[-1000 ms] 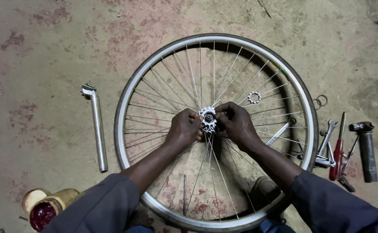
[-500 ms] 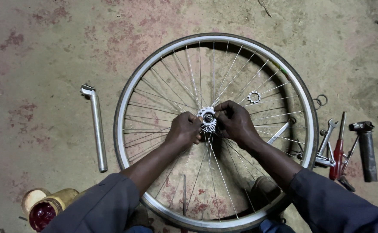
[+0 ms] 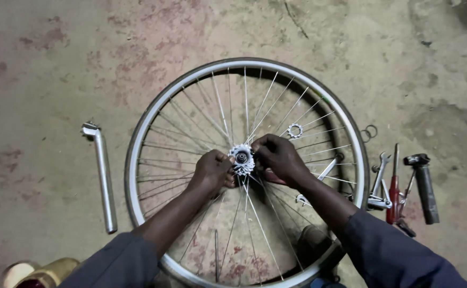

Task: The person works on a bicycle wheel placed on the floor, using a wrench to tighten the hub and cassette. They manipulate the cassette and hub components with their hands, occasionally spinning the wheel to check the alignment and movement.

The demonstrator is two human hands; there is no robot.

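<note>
A bicycle wheel (image 3: 137, 176) lies flat on the concrete floor (image 3: 57, 64). At its centre sits the hub (image 3: 242, 159). The left hand (image 3: 212, 172) closes its grip on the hub from 8 o'clock, and the right hand (image 3: 277, 156) closes its grip on it from 3 o'clock. A small toothed ring (image 3: 295, 130) lies between the spokes at 2 o'clock from the hub. A metal seat post (image 3: 103, 178) lies outside the rim at 9 o'clock. Spanners (image 3: 380, 181), a red screwdriver (image 3: 393, 197) and a hammer (image 3: 422, 184) lie outside at 3 o'clock.
</note>
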